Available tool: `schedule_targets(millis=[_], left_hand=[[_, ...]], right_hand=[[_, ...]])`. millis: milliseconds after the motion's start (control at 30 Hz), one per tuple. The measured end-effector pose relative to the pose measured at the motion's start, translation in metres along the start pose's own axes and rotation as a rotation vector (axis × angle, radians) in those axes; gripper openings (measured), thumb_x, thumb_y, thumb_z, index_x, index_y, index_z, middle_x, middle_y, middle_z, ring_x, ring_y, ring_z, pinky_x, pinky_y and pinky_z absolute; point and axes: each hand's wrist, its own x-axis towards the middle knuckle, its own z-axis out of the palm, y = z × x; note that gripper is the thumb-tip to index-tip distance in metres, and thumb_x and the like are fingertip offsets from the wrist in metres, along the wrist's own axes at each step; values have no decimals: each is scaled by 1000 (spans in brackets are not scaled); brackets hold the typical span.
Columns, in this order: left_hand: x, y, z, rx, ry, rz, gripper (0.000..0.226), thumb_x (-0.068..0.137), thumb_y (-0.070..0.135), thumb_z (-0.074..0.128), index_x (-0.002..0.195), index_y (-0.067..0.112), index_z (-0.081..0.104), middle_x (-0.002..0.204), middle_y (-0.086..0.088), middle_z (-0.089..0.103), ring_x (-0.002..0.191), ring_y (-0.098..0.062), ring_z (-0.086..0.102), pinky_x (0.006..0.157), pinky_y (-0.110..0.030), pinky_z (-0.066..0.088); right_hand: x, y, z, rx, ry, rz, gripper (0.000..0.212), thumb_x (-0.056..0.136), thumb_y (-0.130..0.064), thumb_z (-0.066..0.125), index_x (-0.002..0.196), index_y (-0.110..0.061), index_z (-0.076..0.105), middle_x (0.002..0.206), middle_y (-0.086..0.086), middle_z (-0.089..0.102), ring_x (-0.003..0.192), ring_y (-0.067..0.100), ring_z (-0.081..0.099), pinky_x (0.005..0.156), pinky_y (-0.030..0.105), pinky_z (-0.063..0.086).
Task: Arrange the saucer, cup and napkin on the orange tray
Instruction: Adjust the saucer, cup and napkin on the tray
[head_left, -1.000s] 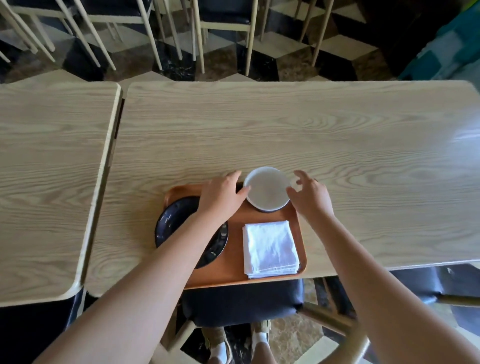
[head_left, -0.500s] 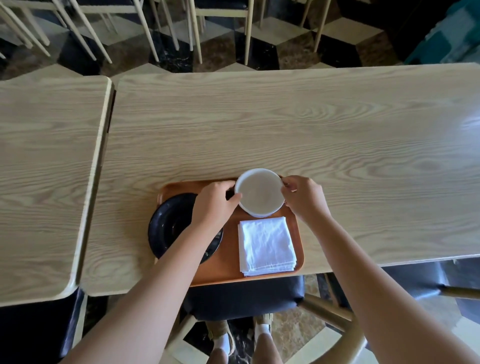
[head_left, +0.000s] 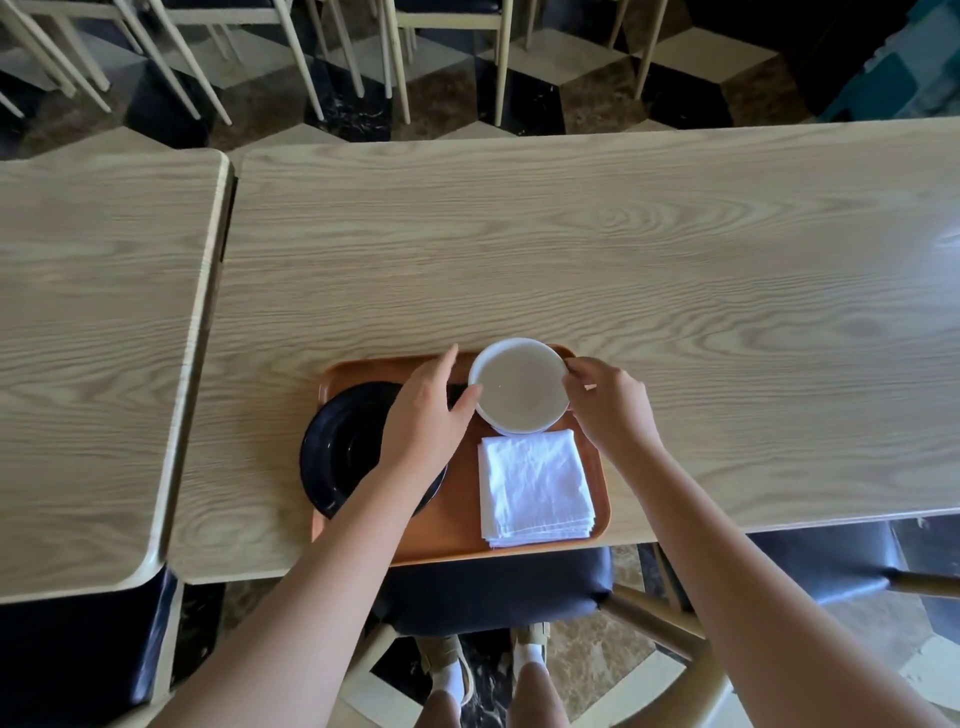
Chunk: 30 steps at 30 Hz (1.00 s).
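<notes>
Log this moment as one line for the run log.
left hand: on white cup rim | right hand: pinching cup rim | black saucer, white napkin: on orange tray

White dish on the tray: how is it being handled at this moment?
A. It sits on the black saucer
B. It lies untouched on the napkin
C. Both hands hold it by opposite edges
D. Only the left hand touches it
C: the left hand and right hand meet opposite edges of the white dish, above the napkin.
</notes>
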Motion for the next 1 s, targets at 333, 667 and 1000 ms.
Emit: schedule_targets(millis=[333, 667, 1000], left_hand=[[-100, -9, 51, 536, -164, 537, 50, 78, 35, 64, 126, 27, 54, 138, -10, 52, 129, -23, 46, 101, -47, 39], [-95, -29, 47, 649, -212, 512, 54, 76, 36, 67, 128, 31, 52, 140, -10, 48, 132, -21, 42, 103, -50, 35], [-95, -32, 48, 650, -182, 541, 52, 78, 37, 65, 128, 30, 52, 139, -11, 50, 131, -22, 43, 104, -49, 33]], right_hand=[[-72, 91, 17, -508, -130, -544, 51, 82, -39, 45, 127, -17, 54, 140, 6, 48, 130, 22, 43, 102, 40, 43], [-79, 86, 34, -432, -76, -561, 52, 64, -20, 84, 113, -14, 66, 129, 11, 59, 119, 24, 55, 92, 39, 49], [-82, 88, 40, -493, -54, -571, 49, 72, -22, 77, 118, -12, 63, 133, 13, 56, 124, 27, 51, 96, 42, 49]])
